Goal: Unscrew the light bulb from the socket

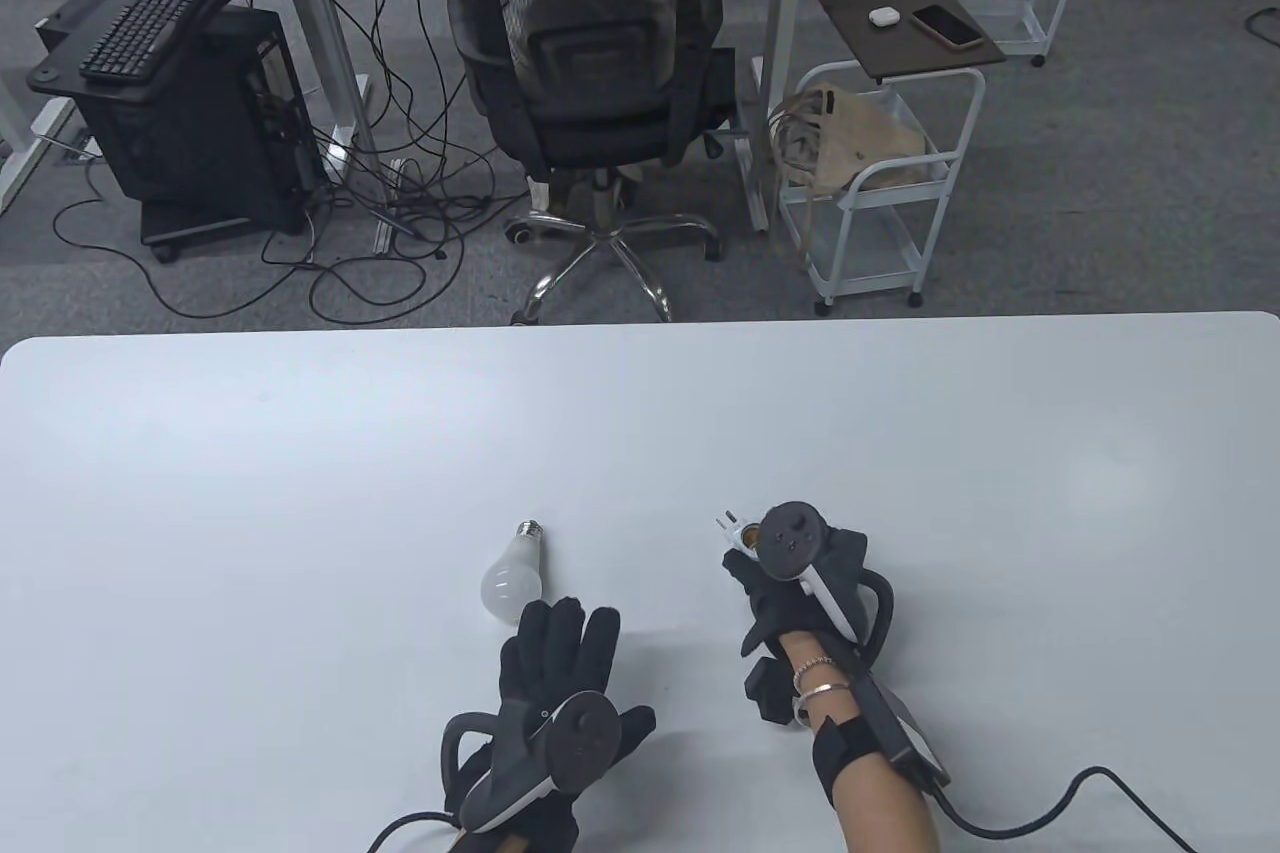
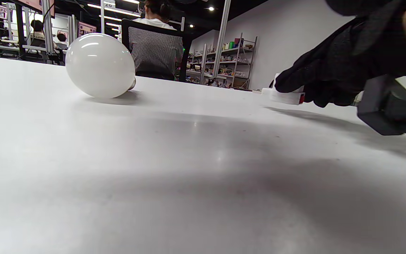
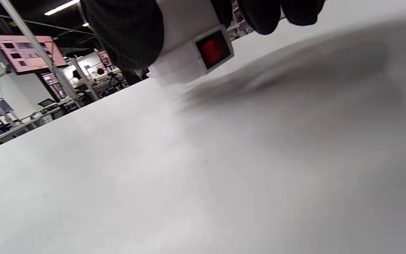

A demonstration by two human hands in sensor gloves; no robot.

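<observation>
A white light bulb (image 1: pixel 512 573) lies on its side on the white table (image 1: pixel 300 493), its metal screw base pointing away from me; it also shows in the left wrist view (image 2: pixel 99 65). My left hand (image 1: pixel 560 643) lies flat and open just behind the bulb, fingers spread, touching nothing but the table. My right hand (image 1: pixel 765 583) grips a white plug-in socket (image 1: pixel 732 535) with a red switch, low over the table; the socket shows in the right wrist view (image 3: pixel 192 46) and the left wrist view (image 2: pixel 284 96). Bulb and socket are apart.
Beyond the table's far edge stand a black office chair (image 1: pixel 590 63), a white trolley (image 1: pixel 880 183) and a computer stand with cables on the floor. Cables from both wrist devices trail off the near table edge.
</observation>
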